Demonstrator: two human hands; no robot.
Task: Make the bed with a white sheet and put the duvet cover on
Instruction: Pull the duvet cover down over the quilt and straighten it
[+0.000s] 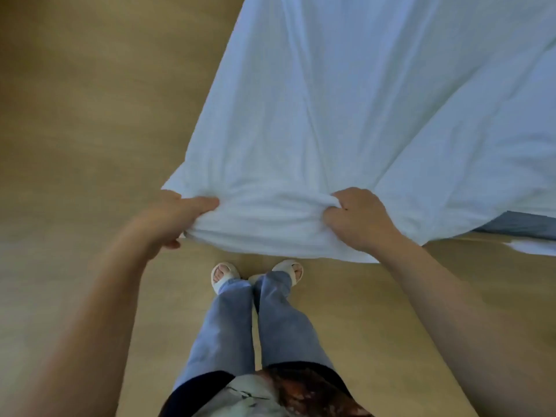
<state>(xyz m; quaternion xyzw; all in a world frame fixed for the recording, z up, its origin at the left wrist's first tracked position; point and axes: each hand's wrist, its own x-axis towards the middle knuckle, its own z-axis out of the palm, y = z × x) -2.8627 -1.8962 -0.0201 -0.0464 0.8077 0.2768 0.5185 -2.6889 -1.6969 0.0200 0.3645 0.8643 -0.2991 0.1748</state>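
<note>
Underfoot, across the left half and the bottom of view: tan floor [75, 130], faint wood grain, blurred. Over the upper right: white sheet [346, 115], spread wide and drawn tight toward the camera, long creases fanning out from the near edge; far end out of view. Near edge gathered and raised off the floor. Both forearms [120, 281] bare, extended forward to that edge. Below them, legs in blue jeans [240, 326], standing close together. At the sheet's near left corner: left hand [177, 215], thumb laid on top, fingers curled beneath, clamped on a bunch of cloth. Further right along the same edge: right hand [358, 218], knuckles up, fingers dug into a gathered fold and gripping it. Hands well apart, cloth sagging slightly between. White open-toed slippers [224, 275] on both feet, toes just short of the held edge. At the right margin, below the sheet: small grey-blue patch [523, 225], identity not determinable.
</note>
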